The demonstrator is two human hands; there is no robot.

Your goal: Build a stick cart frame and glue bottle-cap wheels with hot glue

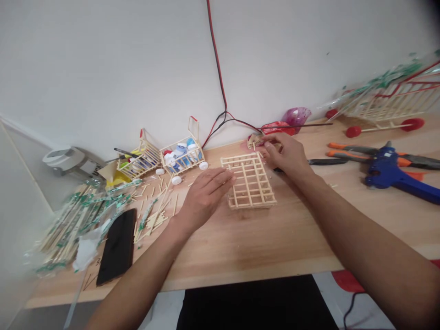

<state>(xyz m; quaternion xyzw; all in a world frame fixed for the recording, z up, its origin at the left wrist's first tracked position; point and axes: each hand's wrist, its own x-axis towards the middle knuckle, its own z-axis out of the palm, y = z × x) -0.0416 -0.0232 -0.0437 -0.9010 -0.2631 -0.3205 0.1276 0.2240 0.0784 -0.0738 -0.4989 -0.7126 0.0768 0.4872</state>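
A flat black object (pixel 117 245) lies on the bench (pixel 213 261) at left. Near the wall (pixel 137 59) stand two small carts (pixel 187 168), and a red-black cable (pixel 216 57) hangs there. At right is a red-wheeled cart (pixel 398 104).

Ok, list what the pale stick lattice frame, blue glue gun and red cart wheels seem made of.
Pale stick lattice frame: probably wood or bamboo, matt and unpainted, from its straw colour and thin sticks.
Blue glue gun: likely moulded plastic, smooth, from its even colour and rounded body.
Red cart wheels: perhaps plastic, smooth; the solid red could be paint.

Left hand (pixel 207 195) at a wooden stick frame (pixel 246 184)
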